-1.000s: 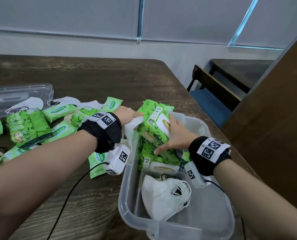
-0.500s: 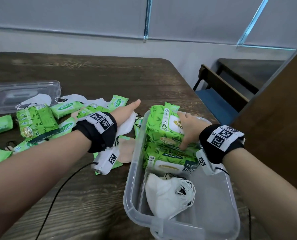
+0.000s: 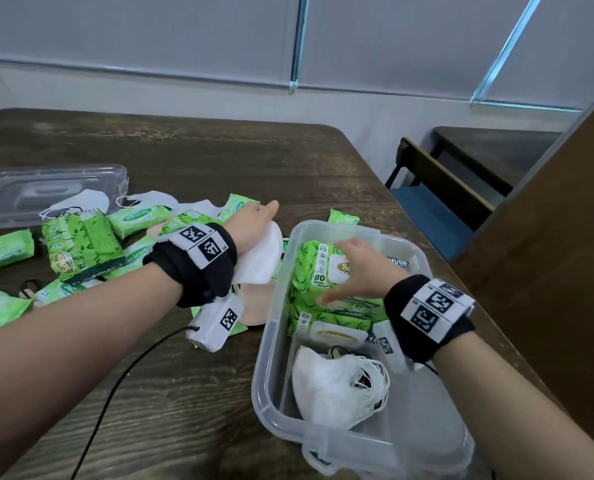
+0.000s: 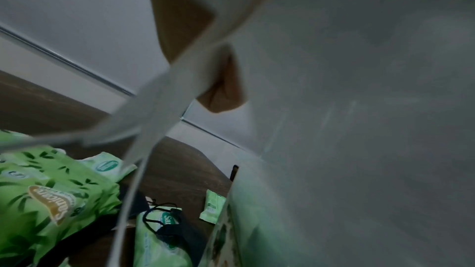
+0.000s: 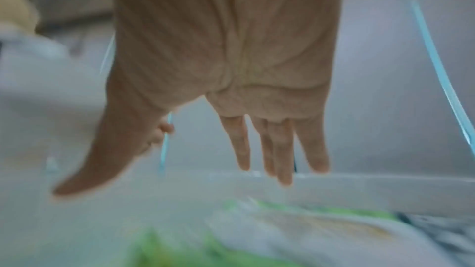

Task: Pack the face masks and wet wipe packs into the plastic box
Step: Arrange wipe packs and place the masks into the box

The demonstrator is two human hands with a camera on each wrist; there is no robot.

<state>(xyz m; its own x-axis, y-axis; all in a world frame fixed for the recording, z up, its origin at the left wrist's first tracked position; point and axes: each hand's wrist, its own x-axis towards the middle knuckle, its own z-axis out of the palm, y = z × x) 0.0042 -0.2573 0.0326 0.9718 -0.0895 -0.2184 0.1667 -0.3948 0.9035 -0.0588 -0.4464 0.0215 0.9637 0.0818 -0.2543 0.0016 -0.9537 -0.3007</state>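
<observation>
The clear plastic box (image 3: 271, 344) stands on the table at the right. Two large green wet wipe packs (image 3: 318, 268) lie stacked in its far half, and white face masks (image 3: 333, 386) sit in its near half. My right hand (image 3: 354, 271) hovers open just above the top pack, fingers straight (image 5: 280, 149), holding nothing. My left hand (image 3: 254, 223) holds a white face mask (image 3: 261, 258) left of the box; that mask (image 4: 359, 109) fills the left wrist view. More green packs (image 3: 77, 237) and masks (image 3: 81, 200) lie on the table to the left.
The clear box lid (image 3: 46, 188) lies at the far left of the dark wooden table (image 3: 219, 161). A black mask (image 4: 174, 232) rests on a small pack. A chair with a blue seat (image 3: 434, 209) stands beyond the table's right edge; a brown panel (image 3: 565, 237) rises at right.
My right hand has set the large green pack flat on the stack in the box and let go, now lifting off it. My left hand still holds the white mask.
</observation>
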